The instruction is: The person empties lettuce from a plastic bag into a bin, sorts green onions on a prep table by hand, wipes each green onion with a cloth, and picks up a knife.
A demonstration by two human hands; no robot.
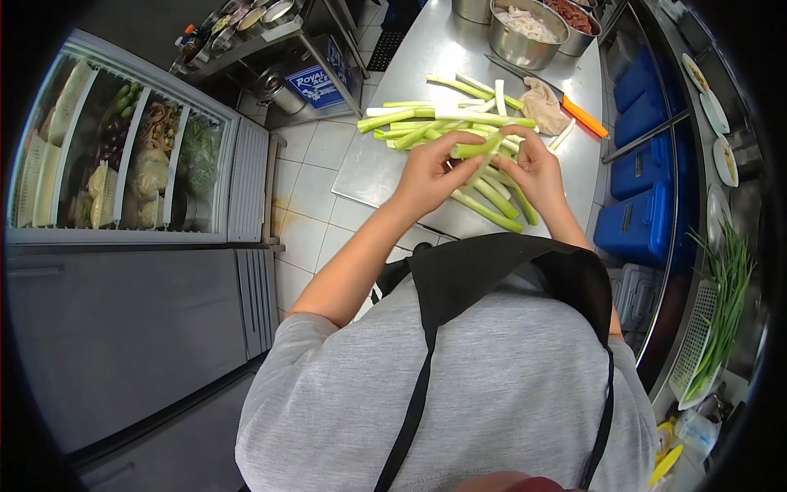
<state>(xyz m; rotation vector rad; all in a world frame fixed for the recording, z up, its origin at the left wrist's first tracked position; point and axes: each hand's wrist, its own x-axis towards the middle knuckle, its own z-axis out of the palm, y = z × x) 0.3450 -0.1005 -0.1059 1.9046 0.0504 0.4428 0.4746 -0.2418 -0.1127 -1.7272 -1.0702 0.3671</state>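
Both hands are over the near part of the steel table, above a pile of green-and-white leek stalks (410,123). My left hand (433,170) is closed on a pale green leek stalk (470,151), with thumb and fingers pinching it. My right hand (534,168) has its fingertips pinched at the right end of the same stalk, where a thin strip seems to hang between the hands. More stalks (489,209) lie just beneath the hands. Beyond my right hand are a crumpled beige cloth (545,107) and a knife with an orange handle (584,116).
Metal pots (525,53) of pale and reddish food stand at the table's (361,176) far end. A glass-door fridge (234,176) is on the left. At right, blue bins (635,221) sit under a counter bearing plates and a basket (697,328) of long green stems.
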